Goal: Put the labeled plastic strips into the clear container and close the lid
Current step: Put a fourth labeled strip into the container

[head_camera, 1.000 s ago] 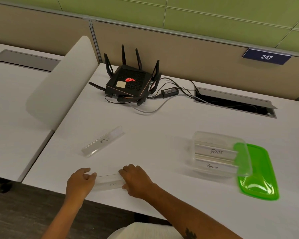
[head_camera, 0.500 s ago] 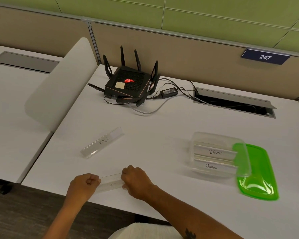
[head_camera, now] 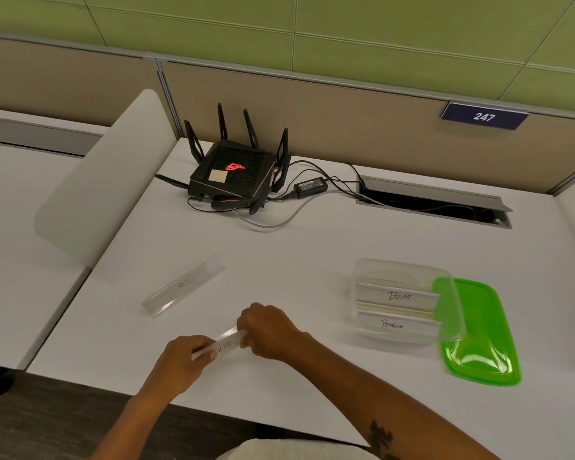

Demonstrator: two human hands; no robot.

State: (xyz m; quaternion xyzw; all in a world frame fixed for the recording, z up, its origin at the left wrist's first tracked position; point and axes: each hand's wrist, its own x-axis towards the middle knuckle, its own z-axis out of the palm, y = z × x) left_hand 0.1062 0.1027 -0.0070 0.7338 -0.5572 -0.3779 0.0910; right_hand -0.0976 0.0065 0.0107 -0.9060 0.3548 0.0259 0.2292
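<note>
Both hands, left hand [head_camera: 180, 358] and right hand [head_camera: 268, 330], pinch a clear labeled plastic strip [head_camera: 224, 345], seemingly just above the white worktop [head_camera: 279, 254]; next comes carrying it to the clear rectangular container [head_camera: 402, 302].

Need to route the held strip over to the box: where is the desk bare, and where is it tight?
Bare desk lies between the right hand and the clear container, and across the middle between the Dog strip and that container. The near edge below the container is bare too. Crowded: the back, with the router, its cables and the cable hatch; the green lid flanks the container's right.
</note>
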